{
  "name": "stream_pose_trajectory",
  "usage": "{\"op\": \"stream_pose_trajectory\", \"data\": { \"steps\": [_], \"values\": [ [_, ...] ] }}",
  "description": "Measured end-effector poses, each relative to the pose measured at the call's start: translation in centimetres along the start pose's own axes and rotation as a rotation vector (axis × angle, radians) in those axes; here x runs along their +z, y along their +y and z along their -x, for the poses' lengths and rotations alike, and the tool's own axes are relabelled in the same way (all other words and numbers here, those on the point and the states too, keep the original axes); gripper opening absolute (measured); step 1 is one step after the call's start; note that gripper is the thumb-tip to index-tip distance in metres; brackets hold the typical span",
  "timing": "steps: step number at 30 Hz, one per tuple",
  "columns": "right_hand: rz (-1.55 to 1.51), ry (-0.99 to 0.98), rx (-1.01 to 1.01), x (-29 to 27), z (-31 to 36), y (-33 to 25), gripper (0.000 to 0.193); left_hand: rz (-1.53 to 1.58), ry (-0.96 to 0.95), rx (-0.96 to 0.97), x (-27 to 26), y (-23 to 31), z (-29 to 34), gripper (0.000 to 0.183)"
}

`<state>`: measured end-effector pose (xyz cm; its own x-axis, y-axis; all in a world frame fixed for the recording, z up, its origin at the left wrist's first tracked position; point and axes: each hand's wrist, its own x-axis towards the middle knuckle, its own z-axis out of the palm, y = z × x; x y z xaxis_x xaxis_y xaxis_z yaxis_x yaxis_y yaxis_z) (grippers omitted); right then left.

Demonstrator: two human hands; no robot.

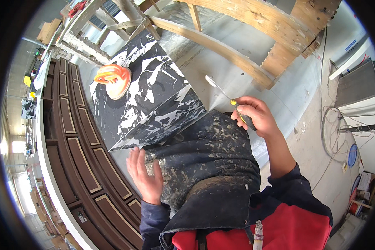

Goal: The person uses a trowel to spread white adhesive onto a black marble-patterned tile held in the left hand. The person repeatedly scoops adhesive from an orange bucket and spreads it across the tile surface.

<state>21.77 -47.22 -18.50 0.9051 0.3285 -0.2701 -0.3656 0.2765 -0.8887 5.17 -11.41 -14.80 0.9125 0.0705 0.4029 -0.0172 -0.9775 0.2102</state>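
- Presently, the right hand (257, 116), at 3 o'clock from the middle of the view, grasps a tool (233, 102) by its black and yellow handle; the fingers are curled around it and the thumb lies along it.
- The tool has its long axis on a slant. Its thin shaft points between 10 and 11 o'clock, and the handle end looks back between 4 and 5 o'clock. White matter covers the tip, which appears just beside the right edge of the slab (152, 75).
- The left hand (148, 177), between 7 and 8 o'clock, is released and holds nothing. Its fingers are stretched toward 11 o'clock, near the lower edge of the slab. Whether they touch it, I cannot tell.
- The slab, black with white veins, lies at 11 o'clock. Its front band (162, 121) has the long axis from 8 to 2 o'clock.
- On the slab, toward 10 o'clock, stands an orange suction cup (118, 85) with a handle on top.
- At 1 o'clock there is a wooden frame (221, 46); at 8 o'clock, brown panels (83, 162) in a curved row.
- Below the slab, toward 6 o'clock, the dark apron (212, 154) carries many pale spots.
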Motion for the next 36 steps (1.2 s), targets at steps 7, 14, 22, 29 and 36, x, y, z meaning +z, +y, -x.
{"op": "stream_pose_trajectory", "data": {
  "steps": [7, 14, 22, 29, 36],
  "values": [
    [0.077, -0.126, 0.057, 0.2, -1.1, -1.5, 0.03, -0.168, -0.021, 0.094, 1.3, 2.9, -11.3, 0.065],
    [0.241, -0.164, 0.021, 1.1, -3.4, -2.7, 0.03, -0.196, -0.047, 0.109, 3.6, 2.6, -12.4, 0.057],
    [0.27, -0.122, 0.006, 3.2, -12.1, -4.5, 0.03, -0.153, -0.037, 0.047, 4.1, 3.3, -12.4, 0.055],
    [0.292, -0.12, -0.001, 5.9, -22.5, -7.1, 0.028, -0.098, -0.027, -0.011, 3.8, 3.7, -12.6, 0.057],
    [0.331, -0.142, 0.04, 7.9, -32.6, -9.9, 0.025, -0.048, -0.029, -0.09, 3.6, 4.3, -12.4, 0.056]
  ]
}}
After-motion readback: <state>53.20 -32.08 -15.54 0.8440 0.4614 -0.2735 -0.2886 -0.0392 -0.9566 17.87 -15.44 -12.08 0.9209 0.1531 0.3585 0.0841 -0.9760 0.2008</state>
